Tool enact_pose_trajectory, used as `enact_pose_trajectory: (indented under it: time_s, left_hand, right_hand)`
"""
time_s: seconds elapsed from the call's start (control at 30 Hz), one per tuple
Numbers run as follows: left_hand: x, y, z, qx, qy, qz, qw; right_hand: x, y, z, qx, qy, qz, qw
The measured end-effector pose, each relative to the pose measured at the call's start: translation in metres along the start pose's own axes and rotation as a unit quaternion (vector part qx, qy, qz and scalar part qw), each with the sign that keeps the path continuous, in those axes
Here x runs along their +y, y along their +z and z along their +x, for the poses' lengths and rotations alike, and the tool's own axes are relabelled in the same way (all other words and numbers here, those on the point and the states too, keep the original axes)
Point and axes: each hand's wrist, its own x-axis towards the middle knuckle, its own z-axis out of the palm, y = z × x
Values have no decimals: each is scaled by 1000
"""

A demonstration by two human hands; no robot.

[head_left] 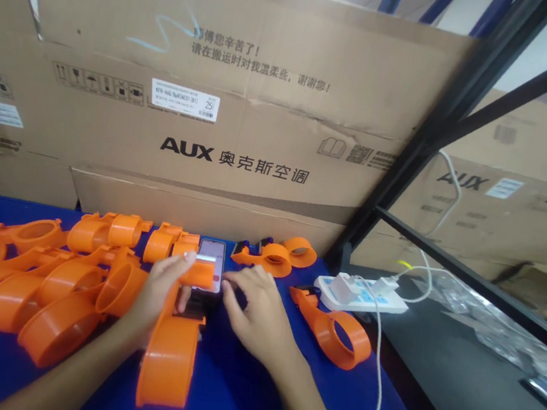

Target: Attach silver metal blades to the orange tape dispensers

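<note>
My left hand (162,288) grips an orange plastic tape dispenser (168,362) by its upper end, with the ring part hanging toward me. Just to the right, my right hand (257,310) is closed, thumb and curled fingers close together. Whatever it may hold is hidden. Between and beyond the hands lies a phone (218,251) with a lit screen, partly covered by the held dispenser. Many similar orange dispensers (61,325) crowd the table to the left of my left hand.
Two dispensers (274,259) lie behind my right hand, and another dispenser (344,339) to its right. A white power strip (359,297) with plugs and cables sits at the blue table's (248,397) right side. Large cardboard boxes (243,127) and a black metal frame (398,174) stand behind.
</note>
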Motion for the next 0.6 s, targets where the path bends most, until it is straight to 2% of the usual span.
enact_pose_trajectory:
  time_s: [0.07, 0.17, 0.27, 0.47, 0.6]
  left_hand:
    - [-6, 3, 0, -18, 8, 27, 999]
    - [-14, 6, -3, -43, -6, 44, 998]
    - [-18, 8, -6, -51, -15, 64, 997]
    - [-7, 12, -6, -100, 32, 52, 993]
    - [-1, 10, -6, -89, 53, 39, 994]
  right_hand:
    - [-2, -4, 0, 55, 20, 86, 995]
    - [-7, -4, 0, 62, 20, 175, 982]
    - [-9, -1, 1, 49, 29, 202, 978]
    - [-6, 1, 1, 114, 87, 240, 960]
    - [-4, -1, 0, 128, 118, 255, 951]
